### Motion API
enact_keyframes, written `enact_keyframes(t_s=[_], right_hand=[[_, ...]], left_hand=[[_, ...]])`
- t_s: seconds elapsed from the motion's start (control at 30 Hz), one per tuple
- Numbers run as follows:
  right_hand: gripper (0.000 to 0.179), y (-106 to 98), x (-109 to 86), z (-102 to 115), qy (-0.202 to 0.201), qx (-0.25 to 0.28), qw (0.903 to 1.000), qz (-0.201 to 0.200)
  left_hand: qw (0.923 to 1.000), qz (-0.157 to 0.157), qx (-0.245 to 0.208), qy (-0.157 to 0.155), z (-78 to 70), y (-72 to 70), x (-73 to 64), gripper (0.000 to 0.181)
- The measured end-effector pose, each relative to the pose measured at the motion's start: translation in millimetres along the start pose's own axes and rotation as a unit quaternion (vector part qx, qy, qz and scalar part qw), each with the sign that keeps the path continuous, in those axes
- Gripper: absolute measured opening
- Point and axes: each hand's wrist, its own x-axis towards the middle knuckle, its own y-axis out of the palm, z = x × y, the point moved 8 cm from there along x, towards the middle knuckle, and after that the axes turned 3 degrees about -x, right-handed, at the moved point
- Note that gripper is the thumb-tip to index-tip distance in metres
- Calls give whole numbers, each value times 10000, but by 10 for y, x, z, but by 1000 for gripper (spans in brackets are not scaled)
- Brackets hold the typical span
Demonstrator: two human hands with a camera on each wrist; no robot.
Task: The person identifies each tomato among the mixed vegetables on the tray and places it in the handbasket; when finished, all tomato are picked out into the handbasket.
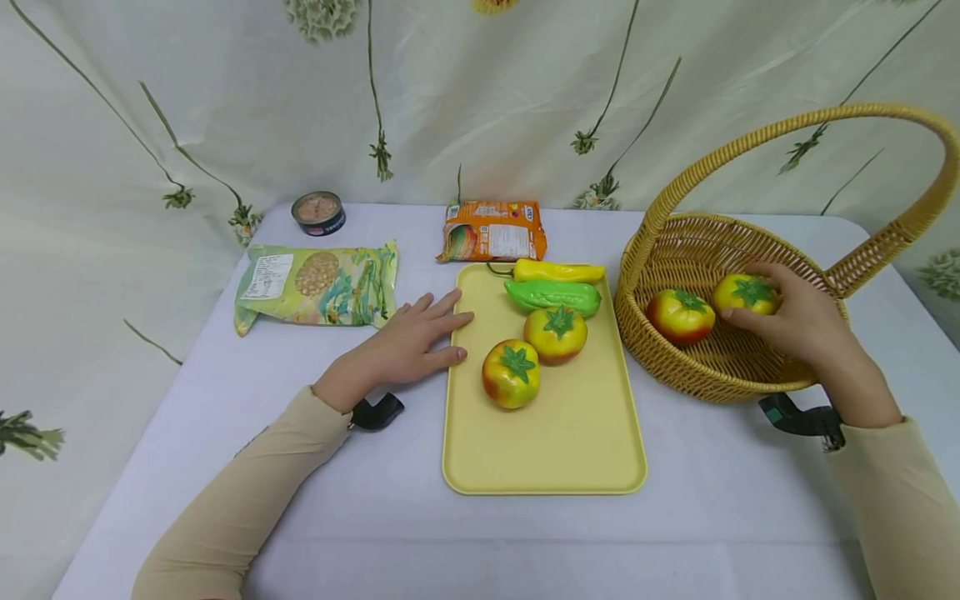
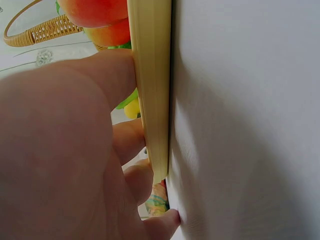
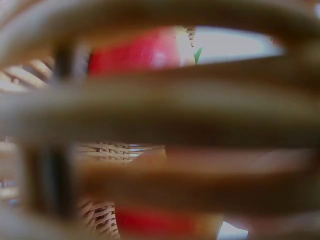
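Observation:
Inside the wicker basket (image 1: pixel 705 383), my right hand (image 1: pixel 806 321) grips a yellow-red tomato (image 1: pixel 742 293) with a green leafy top, thumb on the near side. A second tomato (image 1: pixel 680 317) lies left of it in the basket. In the right wrist view, blurred basket strands (image 3: pixel 160 110) cover most of the hand and fruit. My left hand (image 1: pixel 405 342) has its fingers spread and touches the left rim of the yellow tray (image 1: pixel 543 450). On the tray lie two tomatoes (image 1: pixel 511 374), a green pepper (image 1: pixel 553 296) and a yellow pepper (image 1: pixel 558 272).
Behind the tray is an orange snack packet (image 1: pixel 492 232). A green bag (image 1: pixel 315 285) lies at the left, with a small tin (image 1: pixel 318 213) behind it. The basket's tall handle (image 1: pixel 795 125) arches up beyond my right hand. A floral cloth (image 1: pixel 480 100) hangs behind the table.

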Motion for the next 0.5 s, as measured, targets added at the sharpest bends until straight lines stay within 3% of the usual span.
enact_keyframes(t_s=[0.5], right_hand=[[81, 61, 18, -10, 19, -2, 9993, 369]], left_hand=[[10000, -15, 12, 18, 19, 11, 16, 62]])
